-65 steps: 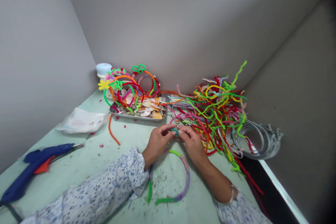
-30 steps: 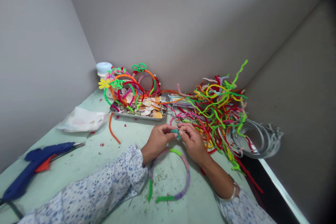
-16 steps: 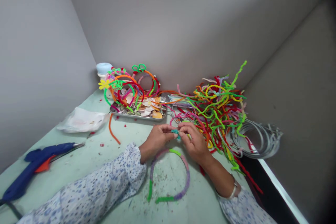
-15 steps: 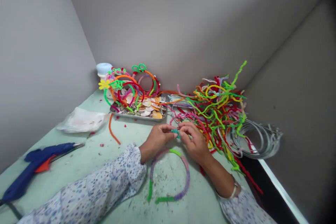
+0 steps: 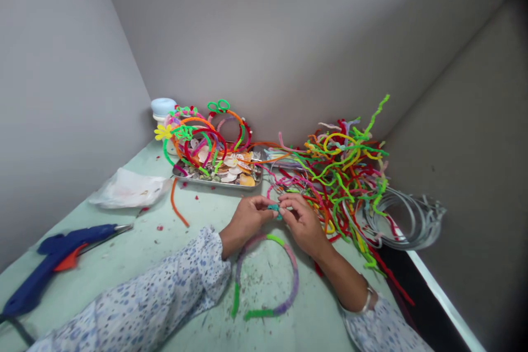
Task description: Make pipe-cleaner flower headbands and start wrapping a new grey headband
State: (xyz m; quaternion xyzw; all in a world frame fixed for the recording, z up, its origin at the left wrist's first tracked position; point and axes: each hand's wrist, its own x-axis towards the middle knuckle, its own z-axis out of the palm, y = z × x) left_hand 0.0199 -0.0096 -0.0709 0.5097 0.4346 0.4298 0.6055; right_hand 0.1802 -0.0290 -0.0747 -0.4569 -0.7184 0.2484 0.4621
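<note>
Between my fingertips is a small teal pipe cleaner (image 5: 275, 209), bent into a compact shape whose details are partly hidden. My left hand (image 5: 249, 217) pinches it from the left, and my right hand (image 5: 302, 224) pinches it from the right. Just below my hands, a headband (image 5: 295, 275) wrapped in green, pink and purple pipe cleaner lies on the table, its two ends toward me. Both hands are held a little beyond the headband's curved top.
A metal tray (image 5: 214, 183) of shells carries several finished headbands (image 5: 200, 121). Tangled pipe cleaners (image 5: 342, 176) and grey bare headbands (image 5: 406, 220) lie right. At left are a blue glue gun (image 5: 61, 253), a plastic bag (image 5: 130, 188) and an orange pipe cleaner (image 5: 177, 206).
My right fingers have shifted slightly around the teal pipe cleaner, and the right hand sits a touch lower. The headband and other things have stayed put.
</note>
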